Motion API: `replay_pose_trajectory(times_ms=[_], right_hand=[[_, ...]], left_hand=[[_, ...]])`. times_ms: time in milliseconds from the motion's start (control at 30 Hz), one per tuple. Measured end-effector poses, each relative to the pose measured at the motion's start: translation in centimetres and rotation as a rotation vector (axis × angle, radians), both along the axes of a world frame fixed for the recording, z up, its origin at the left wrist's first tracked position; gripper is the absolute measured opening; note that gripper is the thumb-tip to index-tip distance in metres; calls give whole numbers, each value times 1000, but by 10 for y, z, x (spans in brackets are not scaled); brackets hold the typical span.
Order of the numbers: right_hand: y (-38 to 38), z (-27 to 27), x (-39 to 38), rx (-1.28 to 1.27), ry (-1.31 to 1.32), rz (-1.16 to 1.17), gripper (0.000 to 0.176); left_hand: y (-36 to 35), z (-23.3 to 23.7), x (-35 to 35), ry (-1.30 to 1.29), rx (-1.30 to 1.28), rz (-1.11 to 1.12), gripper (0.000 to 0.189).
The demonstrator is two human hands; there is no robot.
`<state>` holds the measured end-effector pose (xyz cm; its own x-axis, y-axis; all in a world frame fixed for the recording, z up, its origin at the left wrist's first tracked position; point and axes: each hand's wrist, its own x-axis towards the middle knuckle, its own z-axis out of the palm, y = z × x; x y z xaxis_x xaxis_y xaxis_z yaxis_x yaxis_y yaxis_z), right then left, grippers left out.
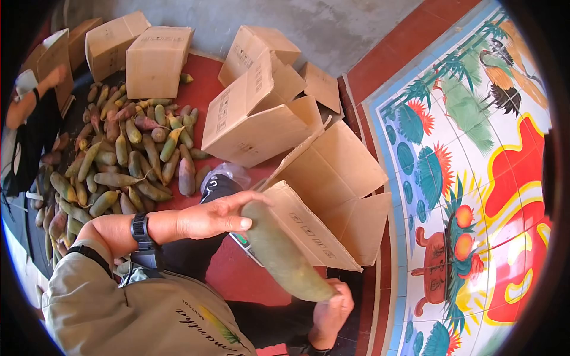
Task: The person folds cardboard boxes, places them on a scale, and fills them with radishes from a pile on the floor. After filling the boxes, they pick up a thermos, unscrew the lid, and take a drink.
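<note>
A large green radish [285,255] is held in the air at a slant between my two hands. My left hand [208,219], with a dark watch on its wrist, grips the upper end, thumb on the near side and fingers partly behind it. At the lower, tapered end, my right hand [332,308] has its fingers closed around the tip. Just behind the radish stands an open cardboard box [314,228] with its flaps spread. A white-edged device [244,242] with a green patch shows beneath the radish, mostly hidden.
A big pile of green and reddish radishes [122,160] covers the floor to the left. Several cardboard boxes [255,113] stand along the far side. Another person's arm [27,107] reaches in at the left edge. A painted tile wall [451,178] bounds the right.
</note>
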<state>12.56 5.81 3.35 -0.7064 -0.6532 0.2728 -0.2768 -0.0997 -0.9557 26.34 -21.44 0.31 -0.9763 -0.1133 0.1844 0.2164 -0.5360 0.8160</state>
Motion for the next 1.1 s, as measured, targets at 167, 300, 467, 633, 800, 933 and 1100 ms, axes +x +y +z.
replay_pose_trajectory(times_ms=[167,300,467,633,800,933,1100], right_hand=[[-4,34,-14,-185,161,-184,41],[-4,43,-52,-131,305,-412,43],[-21,31,-97,298,496,-433,38],[-33,3,-143,642,564,-380,38],[-50,5,-154,823,540,-296,37],[-47,0,-170,881,415,-262,32],[-40,-7,-185,889,246,-142,33]], left_hand=[[-5,23,9,227,-299,141,63],[-3,50,24,511,-721,334,49],[14,80,29,855,-592,202,35],[24,85,8,1192,-420,195,34],[34,87,-2,1232,-116,282,28],[35,88,-5,1213,-75,249,25],[30,83,-5,1148,57,213,26]])
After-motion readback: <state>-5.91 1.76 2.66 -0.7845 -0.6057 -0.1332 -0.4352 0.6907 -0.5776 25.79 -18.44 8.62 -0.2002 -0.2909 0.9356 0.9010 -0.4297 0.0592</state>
